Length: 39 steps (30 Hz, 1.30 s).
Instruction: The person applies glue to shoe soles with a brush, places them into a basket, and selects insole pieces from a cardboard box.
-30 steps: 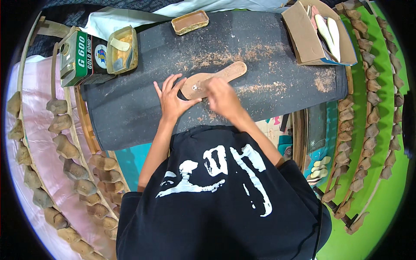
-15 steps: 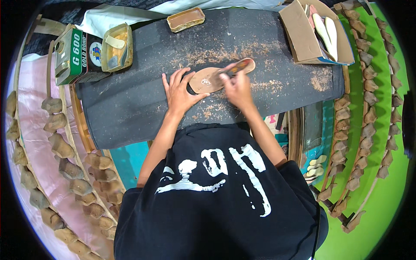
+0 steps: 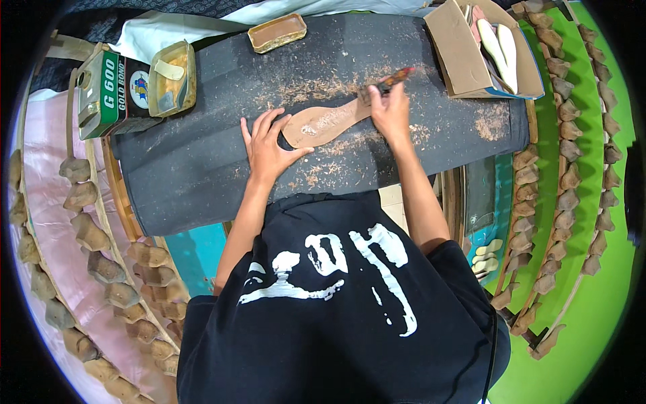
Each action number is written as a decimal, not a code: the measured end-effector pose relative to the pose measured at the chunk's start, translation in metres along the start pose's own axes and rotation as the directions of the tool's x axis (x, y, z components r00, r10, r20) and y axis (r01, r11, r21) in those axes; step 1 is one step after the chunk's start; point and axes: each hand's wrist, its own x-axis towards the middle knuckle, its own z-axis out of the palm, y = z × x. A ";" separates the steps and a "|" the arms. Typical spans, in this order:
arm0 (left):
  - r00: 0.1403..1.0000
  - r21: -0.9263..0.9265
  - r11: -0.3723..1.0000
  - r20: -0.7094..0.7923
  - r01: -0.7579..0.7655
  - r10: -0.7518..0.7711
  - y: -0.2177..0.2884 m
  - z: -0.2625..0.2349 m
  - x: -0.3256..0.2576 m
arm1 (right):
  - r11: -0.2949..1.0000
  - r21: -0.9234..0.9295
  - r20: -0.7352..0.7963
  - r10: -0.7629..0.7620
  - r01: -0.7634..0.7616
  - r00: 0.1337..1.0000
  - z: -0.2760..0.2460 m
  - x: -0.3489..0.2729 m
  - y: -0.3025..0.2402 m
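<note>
A brown shoe sole [image 3: 330, 123] lies on the dark cloth of the workbench, wide end to the left. My left hand [image 3: 268, 145] braces that wide end, thumb along the near edge and index finger at the far edge, the other fingers spread on the cloth. My right hand [image 3: 391, 114] grips a short tool [image 3: 387, 84] with a dark, orange-patterned body and a red tip. The tool's lower end is over the sole's narrow end, which tool and hand partly hide; its working edge cannot be made out.
Brown shavings [image 3: 323, 87] litter the cloth [image 3: 215, 175]. At the left stand a green and black can [image 3: 114, 94] and a yellowish tub [image 3: 171, 77]. A shallow tray [image 3: 277, 34] sits at the far edge, and a cardboard box [image 3: 461, 57] holding pale soles at the far right. Shoe lasts [image 3: 568, 158] line the side racks.
My right hand has moved right along the sole, toward its narrow end, and the tool has tilted upward. The left hand still braces the wide end. The whole view has shifted slightly.
</note>
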 end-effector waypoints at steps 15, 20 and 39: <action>0.999 -0.007 1.000 -0.042 -0.006 0.005 -0.001 0.003 -0.003 | 0.858 -0.027 0.225 -0.495 0.513 0.840 -0.010 -0.049 -0.012; 0.999 0.014 1.000 -0.047 -0.019 0.020 -0.001 0.001 0.000 | 0.951 -0.079 -0.015 -0.301 0.299 0.954 -0.029 -0.019 0.025; 0.999 -0.012 1.000 0.031 -0.019 0.020 -0.005 -0.006 -0.005 | 0.966 -0.135 -0.079 -0.232 0.220 0.969 -0.010 -0.041 0.007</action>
